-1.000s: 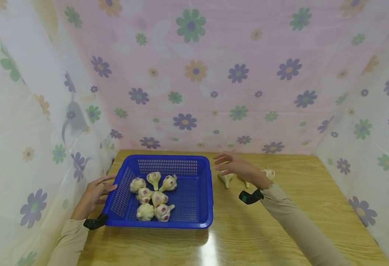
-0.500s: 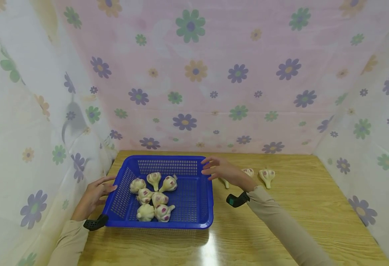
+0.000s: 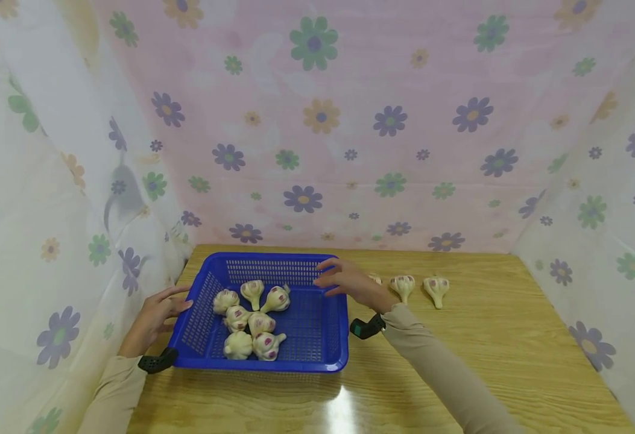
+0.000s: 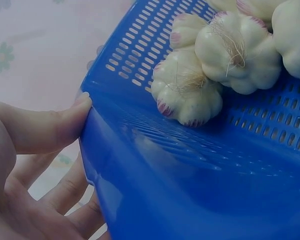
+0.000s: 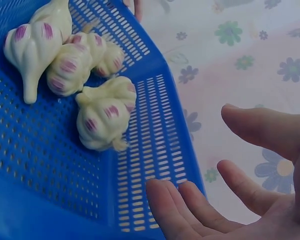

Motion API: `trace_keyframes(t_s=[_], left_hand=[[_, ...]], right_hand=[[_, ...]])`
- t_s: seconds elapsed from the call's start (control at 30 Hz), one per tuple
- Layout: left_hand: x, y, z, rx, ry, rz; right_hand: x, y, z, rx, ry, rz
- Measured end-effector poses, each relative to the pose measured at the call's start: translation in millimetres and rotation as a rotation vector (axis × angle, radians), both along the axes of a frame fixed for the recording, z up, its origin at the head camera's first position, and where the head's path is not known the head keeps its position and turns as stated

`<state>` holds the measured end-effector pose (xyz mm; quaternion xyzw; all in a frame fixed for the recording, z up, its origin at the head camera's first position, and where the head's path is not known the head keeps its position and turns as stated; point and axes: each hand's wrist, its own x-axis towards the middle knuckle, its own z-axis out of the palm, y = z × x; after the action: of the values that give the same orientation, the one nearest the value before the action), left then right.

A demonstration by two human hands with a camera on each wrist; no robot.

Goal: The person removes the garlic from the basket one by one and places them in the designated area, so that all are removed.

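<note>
A blue plastic basket (image 3: 312, 319) with slotted sides stands on the table, several garlic bulbs (image 3: 262, 324) gathered in its left half. My left hand (image 3: 151, 319) holds the basket's left rim; in the left wrist view the thumb (image 4: 65, 122) lies at the rim's edge and the fingers (image 4: 65, 195) pass behind the outer wall. Over the right back rim hovers my right hand (image 3: 350, 282), fingers spread and slightly bent, with nothing in it. In the right wrist view its fingertips (image 5: 160, 192) overlap the basket wall, a gap away from the garlic bulbs (image 5: 107, 117).
To the basket's right, three more garlic bulbs lie in a row on the wooden table (image 3: 491, 349): one partly behind my right hand, a middle bulb (image 3: 402, 288) and a right bulb (image 3: 436, 291). Flower-patterned cloth (image 3: 360, 205) walls the back and both sides.
My right hand has moved left from above the loose garlic bulbs to over the basket's right rim, uncovering two of them. The left hand and basket have stayed put.
</note>
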<state>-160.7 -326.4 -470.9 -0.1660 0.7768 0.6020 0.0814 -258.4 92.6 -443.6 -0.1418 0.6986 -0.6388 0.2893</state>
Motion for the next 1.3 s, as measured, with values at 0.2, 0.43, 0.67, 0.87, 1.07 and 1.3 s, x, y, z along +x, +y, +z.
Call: trace_keyframes(t_s=[0.2,0.43,0.67,0.87,1.07,1.3], left_hand=[[0.5,-1.3,0.2,-0.025,0.000,-0.012],[1.6,-3.7,1.6,-0.028,-0.001,-0.007],[1.6,-3.8,2.0,-0.017,-0.007,-0.003],[-0.2,-2.6,-1.0,-0.009,-0.006,-0.005],[-0.9,-1.5,-2.7,-0.009,-0.002,-0.006],[-1.2,-0.9,-1.5,-0.002,-0.002,-0.001]], right_hand=[[-1.8,-18,-8.5,0.003,-0.039,-0.025],[-0.9,-42,-15.0,0.036,-0.090,-0.081],[-1.6,-62,-22.4,0.043,-0.131,-0.123],[-3.9,-77,-34.7,0.049,-0.194,-0.178],[-3.4,-90,-49.2,0.040,-0.280,-0.262],[4.8,-109,-58.1,0.081,-0.294,-0.361]])
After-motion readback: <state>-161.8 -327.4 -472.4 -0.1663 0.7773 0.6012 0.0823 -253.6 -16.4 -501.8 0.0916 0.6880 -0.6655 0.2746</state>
